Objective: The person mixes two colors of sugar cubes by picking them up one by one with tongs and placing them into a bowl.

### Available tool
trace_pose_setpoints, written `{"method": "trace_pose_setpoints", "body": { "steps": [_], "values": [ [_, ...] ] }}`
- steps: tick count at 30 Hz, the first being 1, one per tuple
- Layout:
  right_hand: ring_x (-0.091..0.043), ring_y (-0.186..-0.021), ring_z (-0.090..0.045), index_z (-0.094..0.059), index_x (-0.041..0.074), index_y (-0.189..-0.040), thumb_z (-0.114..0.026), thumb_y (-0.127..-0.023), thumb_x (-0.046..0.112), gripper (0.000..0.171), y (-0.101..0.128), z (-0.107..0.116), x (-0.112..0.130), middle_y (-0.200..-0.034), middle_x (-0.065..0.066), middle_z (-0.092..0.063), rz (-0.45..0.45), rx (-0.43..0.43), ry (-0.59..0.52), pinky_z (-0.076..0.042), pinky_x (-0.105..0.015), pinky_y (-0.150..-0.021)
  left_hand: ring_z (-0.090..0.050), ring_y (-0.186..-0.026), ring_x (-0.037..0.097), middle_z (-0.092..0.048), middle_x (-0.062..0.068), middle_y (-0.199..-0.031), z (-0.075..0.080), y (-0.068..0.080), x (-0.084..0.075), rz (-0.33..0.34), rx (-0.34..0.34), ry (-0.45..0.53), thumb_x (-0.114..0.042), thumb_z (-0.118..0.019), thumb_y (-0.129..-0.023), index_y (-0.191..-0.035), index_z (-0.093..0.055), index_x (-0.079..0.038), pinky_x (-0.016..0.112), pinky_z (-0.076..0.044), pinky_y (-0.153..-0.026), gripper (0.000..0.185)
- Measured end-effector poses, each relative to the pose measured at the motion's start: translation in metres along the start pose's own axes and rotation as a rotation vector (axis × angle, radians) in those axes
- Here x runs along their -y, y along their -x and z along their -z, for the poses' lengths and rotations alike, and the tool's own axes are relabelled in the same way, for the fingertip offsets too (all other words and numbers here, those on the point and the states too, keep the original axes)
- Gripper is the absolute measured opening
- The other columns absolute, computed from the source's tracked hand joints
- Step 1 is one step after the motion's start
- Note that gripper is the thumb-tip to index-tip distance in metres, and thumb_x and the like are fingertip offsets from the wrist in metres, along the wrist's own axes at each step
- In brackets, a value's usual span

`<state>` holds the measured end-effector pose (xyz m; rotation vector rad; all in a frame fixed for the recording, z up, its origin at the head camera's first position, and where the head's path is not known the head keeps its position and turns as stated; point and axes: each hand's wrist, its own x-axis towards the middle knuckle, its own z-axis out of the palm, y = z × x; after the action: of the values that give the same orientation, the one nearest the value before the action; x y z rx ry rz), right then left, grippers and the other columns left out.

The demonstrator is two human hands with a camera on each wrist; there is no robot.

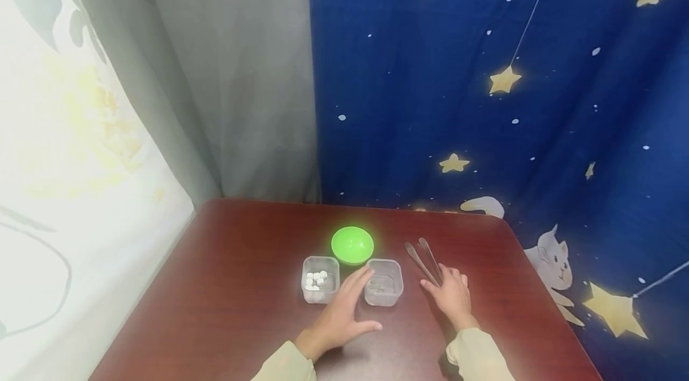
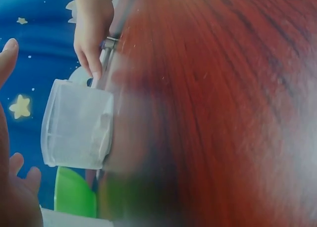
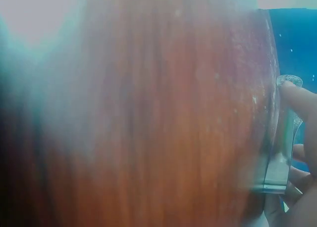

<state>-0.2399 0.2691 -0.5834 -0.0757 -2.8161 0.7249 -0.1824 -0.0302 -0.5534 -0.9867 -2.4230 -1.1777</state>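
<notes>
My right hand (image 1: 452,296) grips a pair of metal tongs (image 1: 422,265), whose two arms spread away from me low over the table. In the right wrist view, the thumb and fingers lie along the shiny tongs (image 3: 281,142). My left hand (image 1: 340,316) has its fingers stretched and thumb spread, between two clear plastic containers. Several small white pieces (image 1: 316,278) lie in the left container (image 1: 319,298). Nearer the tongs stands the right container (image 1: 383,298), partly overlapped by the left fingertips in the head view. Behind both is a bright green bowl (image 1: 352,243).
The dark red wooden table (image 1: 242,285) has rounded far corners. Beyond its back edge hang a grey curtain (image 1: 258,100) and a blue curtain (image 1: 409,100) with stars. A pale patterned curtain (image 1: 81,189) hangs along the left side.
</notes>
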Motion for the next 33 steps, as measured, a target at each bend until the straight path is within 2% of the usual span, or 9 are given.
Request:
{"method": "trace_pose_setpoints", "body": {
  "steps": [4, 11, 15, 20, 26, 30, 33],
  "values": [
    [-0.042, -0.109, -0.042, -0.052, -0.005, -0.133, -0.075, -0.082, 0.04, 0.072, 0.0, -0.002, 0.0, -0.125, -0.026, -0.052, -0.047, -0.003, -0.013, -0.04, -0.056, -0.086, -0.024, -0.142, 0.027, -0.021, 0.011, -0.159, -0.009, 0.0, 0.002, 0.033, -0.007, 0.026, -0.034, -0.087, -0.07, -0.155, -0.021, -0.016, 0.056, -0.031, -0.107, 0.109],
    [-0.043, -0.11, -0.041, -0.055, -0.005, -0.131, -0.073, -0.084, 0.039, 0.067, 0.001, -0.005, 0.002, -0.125, -0.025, -0.051, -0.081, -0.015, -0.006, -0.039, -0.056, -0.087, -0.025, -0.142, 0.029, -0.013, 0.004, -0.161, -0.02, -0.004, 0.009, 0.123, -0.051, 0.011, -0.035, -0.085, -0.073, -0.155, -0.022, -0.015, 0.057, -0.031, -0.106, 0.106],
    [-0.043, -0.109, -0.042, -0.056, -0.005, -0.129, -0.073, -0.085, 0.037, 0.064, 0.001, -0.006, 0.003, -0.124, -0.025, -0.051, -0.081, -0.029, 0.005, -0.039, -0.056, -0.086, -0.026, -0.142, 0.029, -0.015, 0.006, -0.16, -0.022, -0.009, 0.012, 0.155, -0.065, 0.014, -0.034, -0.085, -0.073, -0.155, -0.021, -0.015, 0.056, -0.031, -0.107, 0.106],
    [-0.042, -0.107, -0.042, -0.058, -0.004, -0.127, -0.073, -0.086, 0.033, 0.057, 0.0, -0.008, 0.002, -0.124, -0.024, -0.052, -0.082, -0.041, 0.01, -0.039, -0.055, -0.086, -0.026, -0.142, 0.028, -0.021, 0.01, -0.158, -0.026, -0.013, 0.015, 0.209, -0.083, 0.037, -0.033, -0.086, -0.072, -0.156, -0.019, -0.023, 0.054, -0.032, -0.107, 0.108],
    [-0.04, -0.106, -0.043, -0.06, -0.004, -0.124, -0.073, -0.086, 0.028, 0.051, -0.001, -0.01, 0.001, -0.122, -0.023, -0.053, -0.1, -0.059, -0.008, -0.039, -0.053, -0.085, -0.025, -0.142, 0.028, -0.023, 0.012, -0.157, -0.03, -0.017, 0.019, 0.27, -0.107, 0.087, -0.034, -0.086, -0.073, -0.155, -0.021, -0.019, 0.052, -0.028, -0.109, 0.106],
    [-0.039, -0.107, -0.043, -0.062, -0.003, -0.122, -0.073, -0.086, 0.029, 0.049, -0.001, -0.01, 0.001, -0.122, -0.022, -0.054, -0.121, -0.067, -0.038, -0.039, -0.053, -0.085, -0.025, -0.142, 0.028, -0.026, 0.012, -0.156, -0.031, -0.019, 0.021, 0.287, -0.12, 0.108, -0.034, -0.086, -0.073, -0.155, -0.021, -0.018, 0.052, -0.027, -0.11, 0.106],
    [-0.038, -0.105, -0.044, -0.062, -0.002, -0.121, -0.073, -0.086, 0.029, 0.047, -0.002, -0.011, 0.0, -0.121, -0.023, -0.055, -0.126, -0.081, -0.062, -0.039, -0.052, -0.085, -0.027, -0.141, 0.029, -0.028, 0.012, -0.156, -0.033, -0.021, 0.022, 0.294, -0.128, 0.111, -0.036, -0.085, -0.073, -0.154, -0.024, -0.013, 0.052, -0.028, -0.109, 0.104]
  ]
}}
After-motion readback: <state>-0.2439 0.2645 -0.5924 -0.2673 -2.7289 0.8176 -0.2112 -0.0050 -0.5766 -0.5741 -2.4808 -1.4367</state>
